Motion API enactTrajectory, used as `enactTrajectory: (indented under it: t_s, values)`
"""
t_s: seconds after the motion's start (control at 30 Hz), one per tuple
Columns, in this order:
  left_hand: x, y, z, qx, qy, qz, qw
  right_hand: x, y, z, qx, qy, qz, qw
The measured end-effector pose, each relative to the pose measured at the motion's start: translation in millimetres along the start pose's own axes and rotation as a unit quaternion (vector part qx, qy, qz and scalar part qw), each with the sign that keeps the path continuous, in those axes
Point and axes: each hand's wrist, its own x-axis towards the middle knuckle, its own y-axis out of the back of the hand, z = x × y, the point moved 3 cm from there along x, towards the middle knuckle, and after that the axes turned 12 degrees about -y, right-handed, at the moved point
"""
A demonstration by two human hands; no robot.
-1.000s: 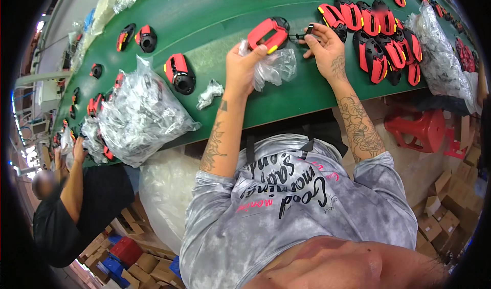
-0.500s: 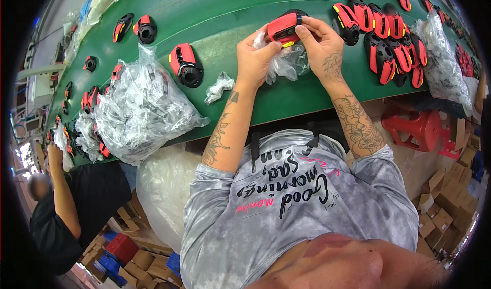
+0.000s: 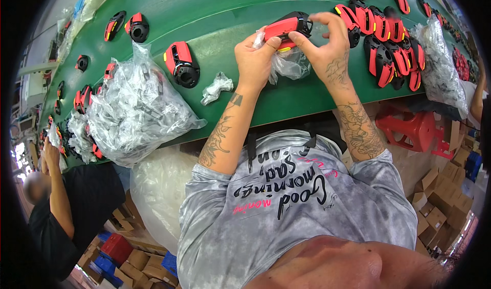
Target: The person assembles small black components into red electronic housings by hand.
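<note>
My left hand (image 3: 251, 59) is closed round the left end of a red-and-black plastic shell (image 3: 279, 29) with a yellow tab, held above the green table. Its thumb lies along the shell's near side. My right hand (image 3: 330, 43) is at the shell's right end, thumb against its near edge and the other fingers apart and off it. Under the shell, a crumpled clear plastic bag (image 3: 290, 66) hangs below my hands, partly hidden. A small bagged part (image 3: 217, 88) lies left of my left wrist. Beyond it sits another red-and-black shell (image 3: 181, 65).
A large clear bag full of small wrapped parts (image 3: 138, 115) rests at the table's left edge. Several shells (image 3: 391, 59) are clustered at the right, beside another full bag (image 3: 441, 64). A red stool (image 3: 409, 130) stands below. A co-worker (image 3: 71, 207) works at the left.
My right fingers have lifted off the shell's right end and spread apart; the thumb still touches it. The shell has turned slightly. My left hand keeps its hold.
</note>
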Motion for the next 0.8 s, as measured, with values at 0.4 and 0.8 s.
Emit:
enactTrajectory:
  t_s: [0.4, 0.8]
  values:
    - [-1, -2, -6, 0.013, 0.022, 0.004, 1.000, -6, -46, 40, 0.304, -0.223, -0.177, 0.909]
    - [-3, -5, -4, 0.011, -0.010, 0.043, 0.999, -1, -47, 53, 0.328, -0.169, -0.205, 0.907]
